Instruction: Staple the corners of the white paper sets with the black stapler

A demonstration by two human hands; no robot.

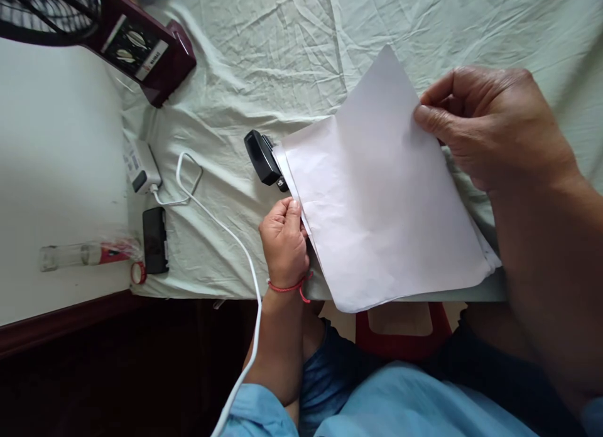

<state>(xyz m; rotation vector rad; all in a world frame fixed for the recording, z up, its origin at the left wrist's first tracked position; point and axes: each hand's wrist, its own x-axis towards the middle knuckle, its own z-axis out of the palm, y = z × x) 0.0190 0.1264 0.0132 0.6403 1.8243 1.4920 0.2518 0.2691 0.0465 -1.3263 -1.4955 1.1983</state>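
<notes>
While the right hand (490, 126) pinched the upper right edge of the top sheet of a stack of white paper (381, 198), thumb and fingers closed on it, the left hand (284, 241) was curled against the stack's left edge, fingertips pressing the sheets there. The stack sat skewed on the wrinkled pale green cloth (264, 54), its lower corner hanging past the table edge over a red stool (400, 336). Right at the stack's left corner a black stapler (261, 156) was half tucked under the sheets, so its front end was hidden. Further left there was a white charger brick (140, 167) with its white cable (221, 230) looping across the cloth and down past the left wrist, a black phone (155, 239), a clear tube with a red label (85, 255), and a maroon fan base (141, 48) up in the corner.
</notes>
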